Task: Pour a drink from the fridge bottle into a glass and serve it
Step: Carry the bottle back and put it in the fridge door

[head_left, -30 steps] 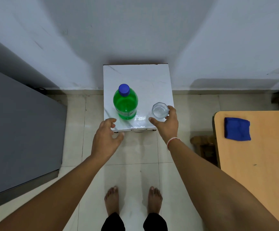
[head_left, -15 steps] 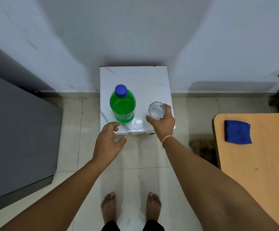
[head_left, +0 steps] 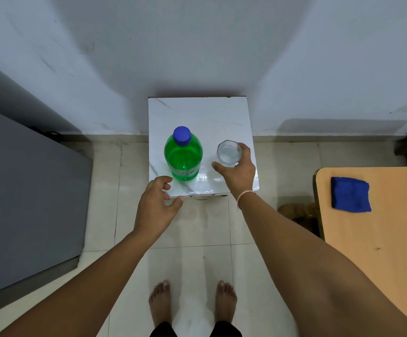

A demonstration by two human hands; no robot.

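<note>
Progress, judged from the layout: the green bottle (head_left: 183, 155) is standing upright on the small white counter (head_left: 198, 115), blue cap (head_left: 182, 135) screwed on, so fetching looks done and pouring looks not yet begun. Uncapping, pouring and serving are remaining.

The right hand (head_left: 237, 169) is wrapping its grip round the glass (head_left: 229, 152), thumb at the near side and fingers at the far side; the glass is sitting on the counter just right of the bottle, apart from it. The left hand (head_left: 155, 205) is hovering at the counter's near edge, grip loosely curled, holding nothing, close to the bottle's base.

Contents: bottle is showing green throughout; liquid level cannot be read. Glass is appearing clear; whether empty, cannot tell.
</note>
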